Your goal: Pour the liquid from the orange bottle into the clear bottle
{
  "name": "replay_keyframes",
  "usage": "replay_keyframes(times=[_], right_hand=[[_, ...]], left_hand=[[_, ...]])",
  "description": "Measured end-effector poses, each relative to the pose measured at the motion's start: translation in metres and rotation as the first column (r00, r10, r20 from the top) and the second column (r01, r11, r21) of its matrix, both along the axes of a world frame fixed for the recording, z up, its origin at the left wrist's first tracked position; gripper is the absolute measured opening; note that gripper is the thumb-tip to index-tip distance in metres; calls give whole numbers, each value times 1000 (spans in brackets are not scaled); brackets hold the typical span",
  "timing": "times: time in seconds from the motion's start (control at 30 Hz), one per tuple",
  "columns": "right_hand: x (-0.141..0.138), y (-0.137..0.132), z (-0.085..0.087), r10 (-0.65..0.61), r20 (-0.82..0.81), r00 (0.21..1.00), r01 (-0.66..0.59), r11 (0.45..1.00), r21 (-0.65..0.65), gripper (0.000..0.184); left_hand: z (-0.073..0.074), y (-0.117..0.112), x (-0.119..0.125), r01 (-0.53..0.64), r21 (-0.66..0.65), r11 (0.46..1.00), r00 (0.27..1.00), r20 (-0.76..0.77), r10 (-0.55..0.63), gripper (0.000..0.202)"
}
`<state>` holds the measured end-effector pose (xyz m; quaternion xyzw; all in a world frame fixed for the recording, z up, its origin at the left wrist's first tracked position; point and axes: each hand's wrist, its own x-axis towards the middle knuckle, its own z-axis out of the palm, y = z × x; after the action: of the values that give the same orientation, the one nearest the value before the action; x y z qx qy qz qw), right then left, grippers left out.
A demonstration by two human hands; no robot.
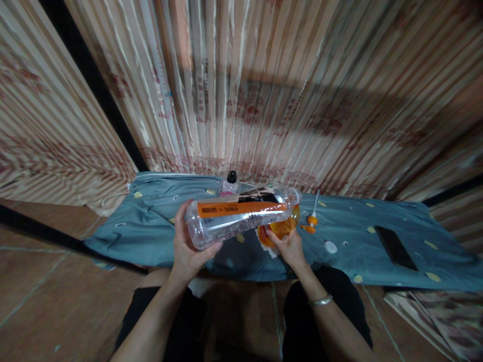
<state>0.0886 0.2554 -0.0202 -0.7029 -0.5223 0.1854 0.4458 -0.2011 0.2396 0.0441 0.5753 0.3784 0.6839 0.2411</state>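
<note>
My left hand (192, 254) is wrapped round the base of a large clear plastic bottle (241, 213) with an orange and silver label. The bottle lies nearly level, its neck pointing right. In my right hand (289, 246) is an amber bottle (284, 228) with an orange label, held beneath the large bottle's neck. The large bottle's mouth is close to the top of the amber one; whether they touch I cannot tell. An orange pump top (311, 221) with a pale tube lies on the cloth to the right, and nearer me is a round white cap (330, 247).
Teal patterned cloth (151, 216) covers the low surface before me. A black phone (395, 247) lies at its right. Behind the large bottle stands a clear bottle with a black top (231, 177). Striped curtains (264, 100) hang behind; dark poles (94, 80) frame the left.
</note>
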Motion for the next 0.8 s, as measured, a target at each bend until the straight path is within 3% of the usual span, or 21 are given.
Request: replay_keyframes(times=[0.3,0.8], right_hand=[[-2,1,-1,-24,10,1000,24,1000,21,74],[0,1,-3,-8,4,1000,8,999,39,72]], left_hand=[[1,2,1,-28,-8,1000,999,-30,28,102],[2,3,0,9,61,998,999,-39,-6,97]])
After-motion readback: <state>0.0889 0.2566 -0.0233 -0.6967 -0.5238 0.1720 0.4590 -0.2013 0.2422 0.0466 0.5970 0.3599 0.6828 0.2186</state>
